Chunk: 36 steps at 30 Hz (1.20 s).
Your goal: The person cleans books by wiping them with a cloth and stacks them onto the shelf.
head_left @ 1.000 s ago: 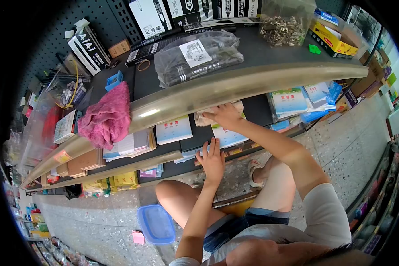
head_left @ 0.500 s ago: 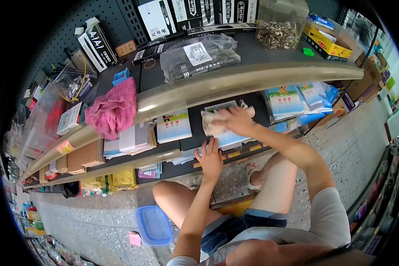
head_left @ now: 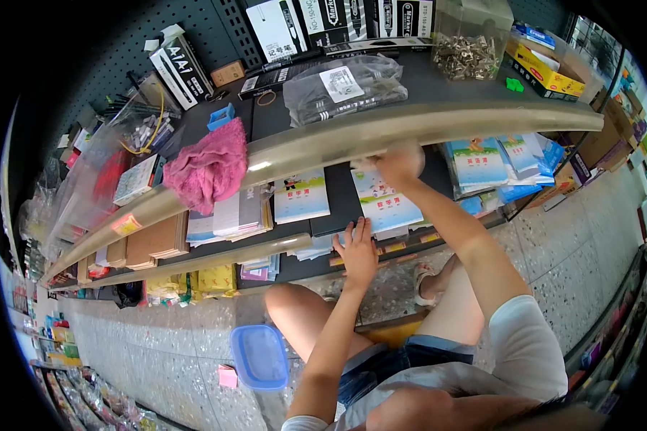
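My right hand is under the upper shelf's rim, at the top edge of a notebook with a blue, white and green cover. It presses a pale cloth, smeared by motion. My left hand lies at the notebook's lower left corner, fingers stretched out and touching the shelf's front edge. Left of that notebook sits another notebook of similar cover. A pink cloth hangs over the upper shelf's rim.
The upper shelf's curved rim overhangs my hands. Bagged notebooks lie at the right, stacked paper items at the left. Above are a bag of pens and a box of metal clips. A blue plastic basin is on the floor.
My right hand has moved the pale cloth up and right, off the notebook's cover, which now shows. My left hand stays at the notebook's corner. The whole view has shifted slightly.
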Each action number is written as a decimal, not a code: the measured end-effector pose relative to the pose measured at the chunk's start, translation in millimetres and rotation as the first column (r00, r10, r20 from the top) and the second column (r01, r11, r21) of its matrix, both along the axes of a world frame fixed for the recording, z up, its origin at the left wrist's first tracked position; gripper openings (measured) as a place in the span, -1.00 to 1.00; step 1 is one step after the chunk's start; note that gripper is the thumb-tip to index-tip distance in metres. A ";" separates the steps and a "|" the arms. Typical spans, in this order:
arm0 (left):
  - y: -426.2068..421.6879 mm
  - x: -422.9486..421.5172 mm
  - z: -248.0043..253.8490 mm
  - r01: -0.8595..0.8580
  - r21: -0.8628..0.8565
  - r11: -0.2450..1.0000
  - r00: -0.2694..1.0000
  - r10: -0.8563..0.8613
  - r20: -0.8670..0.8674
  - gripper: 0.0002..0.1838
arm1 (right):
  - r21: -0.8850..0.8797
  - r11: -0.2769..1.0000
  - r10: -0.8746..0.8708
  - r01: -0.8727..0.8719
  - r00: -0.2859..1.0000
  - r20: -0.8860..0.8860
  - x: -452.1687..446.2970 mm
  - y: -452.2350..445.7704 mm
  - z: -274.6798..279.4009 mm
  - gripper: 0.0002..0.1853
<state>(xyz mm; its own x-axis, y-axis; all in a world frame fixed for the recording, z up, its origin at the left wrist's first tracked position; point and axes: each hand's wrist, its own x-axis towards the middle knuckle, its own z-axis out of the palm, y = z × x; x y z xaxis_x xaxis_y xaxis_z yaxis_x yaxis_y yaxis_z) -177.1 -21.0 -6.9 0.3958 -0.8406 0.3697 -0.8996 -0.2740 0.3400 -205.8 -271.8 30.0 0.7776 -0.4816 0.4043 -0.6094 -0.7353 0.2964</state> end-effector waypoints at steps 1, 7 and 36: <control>-0.1 -0.3 0.6 0.002 -0.006 1.000 1.000 -0.002 0.002 -0.36 | -0.032 0.999 -0.043 0.044 0.999 0.029 -5.4 -10.2 0.1 -0.57; 0.9 -1.5 5.8 0.007 -0.042 0.999 1.000 -0.007 0.000 -0.36 | 0.088 0.996 -0.008 0.013 0.998 -0.055 -53.9 43.6 38.7 -0.57; -1.2 -4.7 6.2 -0.002 0.049 0.999 0.999 -0.001 0.052 -0.38 | 0.011 0.973 0.227 -0.230 0.967 0.111 -46.4 83.0 -0.9 -0.71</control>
